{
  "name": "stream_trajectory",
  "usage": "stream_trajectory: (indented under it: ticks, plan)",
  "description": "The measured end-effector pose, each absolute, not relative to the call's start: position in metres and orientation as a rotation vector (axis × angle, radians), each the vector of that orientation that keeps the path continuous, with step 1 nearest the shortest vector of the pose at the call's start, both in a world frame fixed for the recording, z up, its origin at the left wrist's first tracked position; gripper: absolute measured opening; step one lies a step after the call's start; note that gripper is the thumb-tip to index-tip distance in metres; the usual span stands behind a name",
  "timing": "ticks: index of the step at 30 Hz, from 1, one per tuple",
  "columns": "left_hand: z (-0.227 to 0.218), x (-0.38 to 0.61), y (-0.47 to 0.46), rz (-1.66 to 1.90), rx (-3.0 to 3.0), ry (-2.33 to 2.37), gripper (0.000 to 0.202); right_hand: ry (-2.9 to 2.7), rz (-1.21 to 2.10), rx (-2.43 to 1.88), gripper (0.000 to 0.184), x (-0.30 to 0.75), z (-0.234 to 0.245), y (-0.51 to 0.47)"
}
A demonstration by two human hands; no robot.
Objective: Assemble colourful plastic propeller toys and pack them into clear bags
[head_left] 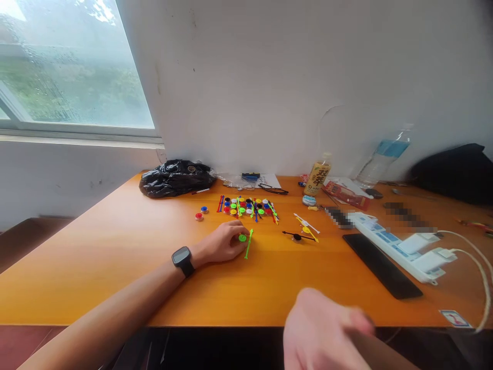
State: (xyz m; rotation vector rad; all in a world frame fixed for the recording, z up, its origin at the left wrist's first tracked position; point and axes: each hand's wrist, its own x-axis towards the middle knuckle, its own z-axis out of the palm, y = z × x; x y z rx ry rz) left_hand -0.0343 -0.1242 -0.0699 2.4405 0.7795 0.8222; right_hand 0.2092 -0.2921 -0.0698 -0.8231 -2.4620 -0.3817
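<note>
My left hand, with a dark watch on the wrist, rests on the orange table. Its fingers are curled round a small green disc, and a green stick lies right beside it. My right hand is low at the table's front edge, blurred by motion, so its fingers cannot be read. Behind the left hand lies a cluster of coloured discs and sticks. To the right are a black disc with a stick and yellow and white sticks.
A black plastic bag lies at the back left. A drink bottle, a clear water bottle and a dark bag stand along the wall. A white power strip with cables and a black phone lie on the right.
</note>
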Motion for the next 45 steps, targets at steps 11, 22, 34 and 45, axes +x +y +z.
stream_trajectory:
  ticks: [11, 22, 34, 45]
  plan:
    - [-0.082, -0.039, -0.114, 0.887, 2.248, 0.862, 0.023, -2.608, 0.414, -0.966, 0.016, 0.204, -0.048, -0.138]
    - [-0.080, -0.036, -0.114, 0.770, 2.157, 0.815, 0.028, -2.283, 0.711, -1.067, 0.008, 0.205, -0.054, -0.149]
    - [-0.079, -0.036, -0.114, 0.887, 2.255, 0.885, 0.023, -2.026, 0.808, -1.024, 0.011, 0.199, -0.075, -0.135]
    - [-0.082, -0.036, -0.113, 0.941, 2.385, 0.861, 0.012, -2.096, 0.687, -1.023, 0.009, 0.208, -0.072, -0.129]
